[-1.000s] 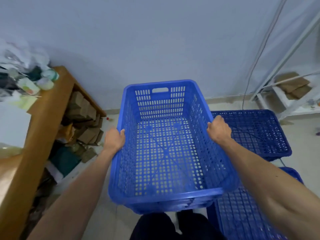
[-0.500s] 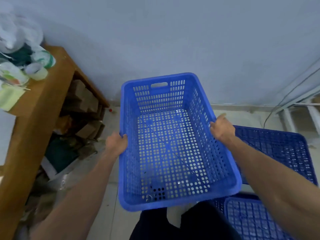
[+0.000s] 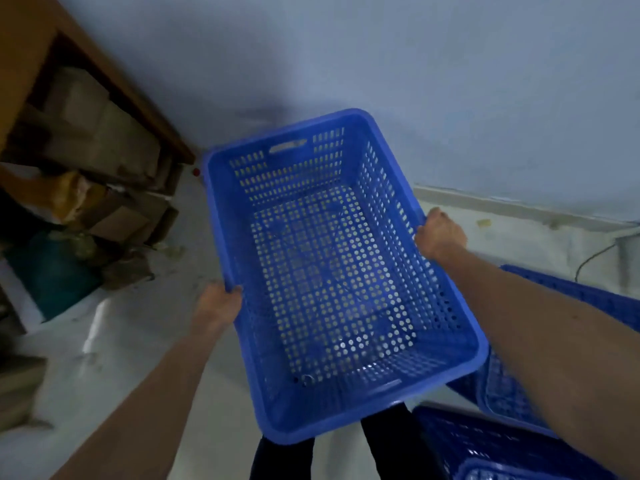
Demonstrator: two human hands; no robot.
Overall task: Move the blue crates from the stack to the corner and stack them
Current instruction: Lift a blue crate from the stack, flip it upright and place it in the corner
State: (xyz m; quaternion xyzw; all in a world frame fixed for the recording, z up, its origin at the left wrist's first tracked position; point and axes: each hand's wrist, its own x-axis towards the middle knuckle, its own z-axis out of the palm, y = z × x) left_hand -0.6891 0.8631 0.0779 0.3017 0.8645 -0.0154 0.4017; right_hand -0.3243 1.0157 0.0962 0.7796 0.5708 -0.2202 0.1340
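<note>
As seen from the head camera, the only view, the item is one blue perforated plastic crate (image 3: 332,271), rectangular, open-topped, empty, held in the air above the pale floor (image 3: 138,341) and tilted a little, its far end toward the wall (image 3: 415,64) and its near end over the person's dark trouser legs. Left hand (image 3: 216,306): grip closed over the rolled rim of the left long side, fingers curled onto the lip. Right hand (image 3: 440,233): grip closed on the rim of the right long side, further toward the far end than the left. Handling, by judgement: light, since two hands at the rim carry it level with outstretched arms; stiff enough to keep its shape, though thin perforated walls may flex slightly; smooth plastic, somewhat slippery, not fragile. Best holds: the thick rolled rim, as now, or the slotted handle cut-out (image 3: 287,146) in the far end wall; a matching slot shows at the near end. Other stock: more blue crates (image 3: 502,441) at lower right, behind the right forearm, on or near the floor. Surroundings: a wooden bench (image 3: 114,71) at upper left with cardboard boxes (image 3: 104,133) packed beneath it. Markings: no brand, label or legible writing visible on the crate or elsewhere; the frame is somewhat blurred.
</note>
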